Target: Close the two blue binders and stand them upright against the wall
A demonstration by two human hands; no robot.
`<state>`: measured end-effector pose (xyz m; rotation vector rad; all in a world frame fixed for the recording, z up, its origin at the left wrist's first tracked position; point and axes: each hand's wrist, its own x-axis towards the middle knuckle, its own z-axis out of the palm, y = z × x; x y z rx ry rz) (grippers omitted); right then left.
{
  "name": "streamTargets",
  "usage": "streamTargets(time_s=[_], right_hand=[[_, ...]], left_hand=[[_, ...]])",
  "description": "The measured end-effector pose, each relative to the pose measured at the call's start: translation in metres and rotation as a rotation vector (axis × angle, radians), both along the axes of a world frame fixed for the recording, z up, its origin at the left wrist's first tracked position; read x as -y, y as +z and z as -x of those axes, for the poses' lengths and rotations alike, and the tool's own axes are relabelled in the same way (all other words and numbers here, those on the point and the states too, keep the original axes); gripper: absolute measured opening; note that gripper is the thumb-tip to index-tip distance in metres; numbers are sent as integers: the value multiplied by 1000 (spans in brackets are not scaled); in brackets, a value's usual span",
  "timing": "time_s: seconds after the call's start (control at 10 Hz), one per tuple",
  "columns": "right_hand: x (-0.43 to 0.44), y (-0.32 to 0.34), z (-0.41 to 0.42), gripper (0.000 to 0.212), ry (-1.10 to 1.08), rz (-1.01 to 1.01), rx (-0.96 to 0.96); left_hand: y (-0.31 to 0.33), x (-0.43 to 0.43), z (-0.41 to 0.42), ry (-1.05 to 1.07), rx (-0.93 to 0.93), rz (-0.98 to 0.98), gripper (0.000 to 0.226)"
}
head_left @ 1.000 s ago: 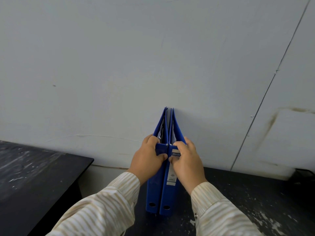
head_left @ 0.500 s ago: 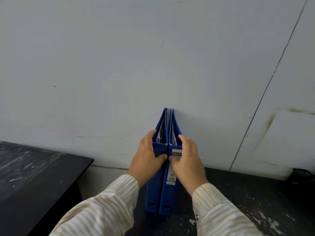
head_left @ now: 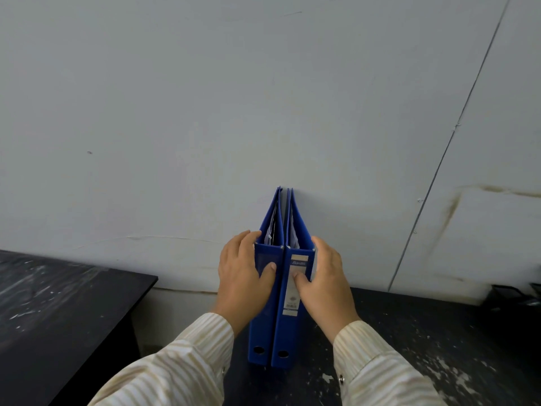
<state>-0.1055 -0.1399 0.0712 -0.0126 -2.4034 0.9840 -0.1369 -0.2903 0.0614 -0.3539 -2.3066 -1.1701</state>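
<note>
Two blue binders stand upright side by side on a dark table, spines toward me and far edges touching the pale wall (head_left: pixel 263 98). The left binder (head_left: pixel 262 326) has a plain spine; the right binder (head_left: pixel 288 332) carries a white label. My left hand (head_left: pixel 243 276) lies against the left binder's outer cover, thumb on its spine. My right hand (head_left: pixel 325 282) presses the right binder's outer cover, thumb on the label. Both binders are closed, with white pages showing at the top.
The binders rest on a scuffed black table (head_left: pixel 424 341). A second black table (head_left: pixel 58 312) stands to the left, separated by a gap. A dark object (head_left: pixel 515 297) sits at the far right edge by the wall.
Both hands slid from the tops of the spines outward to the binders' outer covers, fingers spreading wider. The binders stay upright against the wall.
</note>
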Motion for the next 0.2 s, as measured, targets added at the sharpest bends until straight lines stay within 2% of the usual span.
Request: streamTargets(time_s=[0.2], right_hand=[[-9, -5, -8, 74, -15, 58, 17]], left_hand=[[0, -8, -12, -45, -160, -2, 51]])
